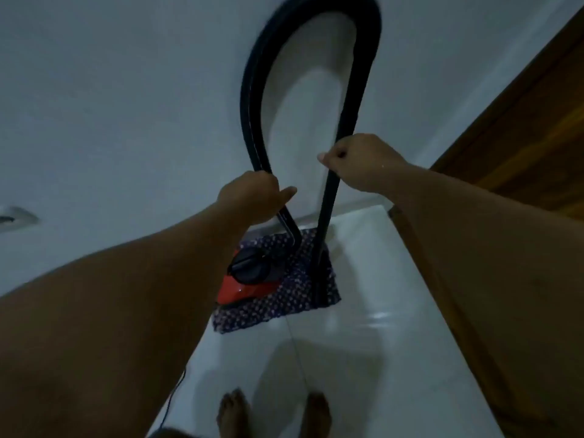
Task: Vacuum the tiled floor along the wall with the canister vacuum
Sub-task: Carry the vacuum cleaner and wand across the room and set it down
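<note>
Red canister vacuum with its black hose looped high

The canister vacuum (249, 279), red with a round black top, sits low in the centre of the frame on the pale tiled floor (363, 327). Its black hose (252, 99) rises, arches over at the top centre, and comes down the right side as a straight black wand (327, 216) beside the canister.

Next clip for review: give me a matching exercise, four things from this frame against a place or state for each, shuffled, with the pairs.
Things:
1. left hand
2. right hand
3. red canister
4. bare feet

Places or states:
A. sits on the dotted mat by the wall
B. closed around the straight black wand
C. stand on the white tiled floor, bottom of the view
D. closed around the looped black hose

Pairs: 1-D, 2-B, 3-A, 4-C
</note>
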